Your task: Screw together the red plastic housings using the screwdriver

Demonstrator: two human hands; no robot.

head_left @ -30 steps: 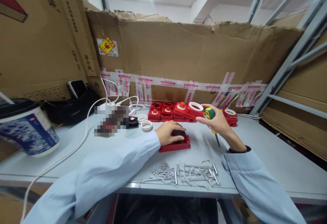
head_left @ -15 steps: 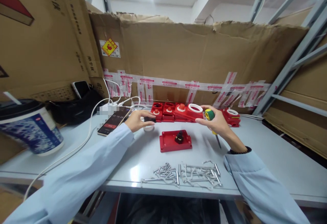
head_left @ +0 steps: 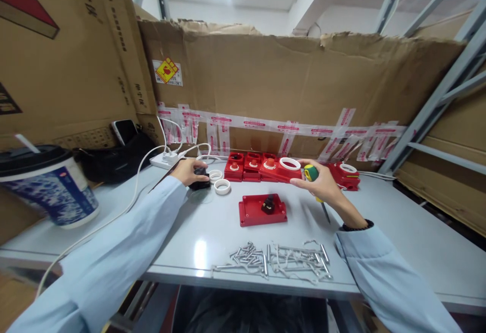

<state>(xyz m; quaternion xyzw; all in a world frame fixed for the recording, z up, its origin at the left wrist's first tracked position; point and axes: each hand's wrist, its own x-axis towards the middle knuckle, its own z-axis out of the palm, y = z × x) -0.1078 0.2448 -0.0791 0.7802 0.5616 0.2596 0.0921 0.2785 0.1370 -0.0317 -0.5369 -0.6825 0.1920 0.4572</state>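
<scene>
Left hand [head_left: 187, 172] holds black parts [head_left: 199, 185] — perhaps two — beside two white rings [head_left: 222, 192].

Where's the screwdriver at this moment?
In the head view, right of centre: the screwdriver is in the right hand, beside the white-ringed red housing.

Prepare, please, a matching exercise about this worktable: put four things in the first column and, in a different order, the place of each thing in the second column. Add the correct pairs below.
Things
1. Green-and-yellow screwdriver
2. Shallow red plastic tray
3. Short silver metal screws
4. Blue-and-white cup with black lid

Places
A. In a loose pile near the front edge of the grey table
B. At the far left of the picture
C. Held in the right hand
D. Mid-table, with a black part inside

Pairs: 1-C, 2-D, 3-A, 4-B
</scene>
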